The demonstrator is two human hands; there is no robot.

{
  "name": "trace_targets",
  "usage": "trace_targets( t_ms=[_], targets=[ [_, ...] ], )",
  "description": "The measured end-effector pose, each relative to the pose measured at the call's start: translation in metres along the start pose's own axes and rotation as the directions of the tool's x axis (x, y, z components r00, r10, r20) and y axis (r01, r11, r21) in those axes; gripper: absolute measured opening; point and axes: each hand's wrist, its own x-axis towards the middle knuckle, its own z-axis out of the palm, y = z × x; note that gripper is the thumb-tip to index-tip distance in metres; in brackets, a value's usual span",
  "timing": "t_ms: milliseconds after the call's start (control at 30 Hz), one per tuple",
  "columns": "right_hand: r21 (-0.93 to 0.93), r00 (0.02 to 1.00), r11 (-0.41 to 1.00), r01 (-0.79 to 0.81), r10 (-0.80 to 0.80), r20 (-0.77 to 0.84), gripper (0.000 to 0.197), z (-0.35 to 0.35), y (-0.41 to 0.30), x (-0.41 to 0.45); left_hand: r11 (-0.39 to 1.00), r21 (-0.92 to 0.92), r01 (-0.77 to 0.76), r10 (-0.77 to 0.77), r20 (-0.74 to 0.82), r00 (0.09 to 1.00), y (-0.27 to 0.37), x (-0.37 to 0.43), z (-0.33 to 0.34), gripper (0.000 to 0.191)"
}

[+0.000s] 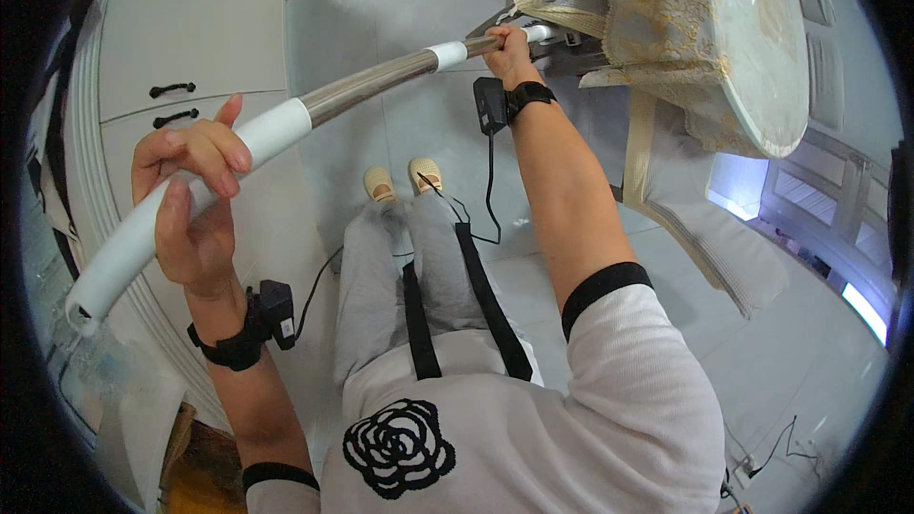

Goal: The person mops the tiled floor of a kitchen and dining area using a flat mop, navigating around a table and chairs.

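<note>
A long pole with white plastic sleeves and metal sections (371, 81) runs from the lower left to the upper centre right, looking curved through the lens. My left hand (191, 185) is wrapped round its thick white handle, the handle's hollow-looking end pointing to the lower left. Near the far end, my right hand (508, 50) grips the thin metal section, just short of a white end piece. What the far end joins is hard to make out beside the dark chair parts. Each wrist wears a black strap with a small cabled box.
A white cabinet (207, 21) with black handles stands at the left. On the upper right are a table with a patterned cloth (660, 28) and a fabric-covered chair (685, 207). Cables (778, 442) lie at the lower right. Grey tiles (335, 21) cover the floor.
</note>
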Motion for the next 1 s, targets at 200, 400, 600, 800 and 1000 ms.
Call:
trace_targets(
  t_ms=[200, 400, 600, 800, 1000],
  targets=[
    [-0.329, 0.985, 0.943, 0.04, -0.092, -0.144, 0.012, -0.016, 0.0, -0.023, 0.998, 0.014, 0.067, -0.065, -0.114, 0.991, -0.009, -0.066, 0.009, 0.01],
    [-0.687, 0.976, 0.713, -0.14, -0.019, -0.218, 0.004, -0.026, 0.028, -0.032, 0.947, 0.279, 0.161, -0.098, -0.228, 0.969, 0.038, -0.094, 0.016, 0.02],
    [-0.768, 0.935, 0.572, -0.287, -0.007, -0.354, 0.008, -0.014, 0.083, -0.06, 0.922, 0.37, -0.117, 0.253, -0.345, 0.904, 0.069, -0.105, 0.018, 0.049],
    [-0.804, 0.935, 0.477, -0.354, 0.169, -0.312, 0.013, -0.042, 0.112, -0.081, 0.901, 0.177, -0.396, 0.422, -0.141, 0.896, 0.104, -0.083, 0.013, 0.054],
    [-0.723, 0.918, 0.577, -0.38, 0.136, -0.373, 0.009, -0.048, 0.14, -0.138, 0.957, -0.064, -0.283, 0.278, -0.071, 0.958, 0.138, -0.075, -0.008, 0.025]
  ],
)
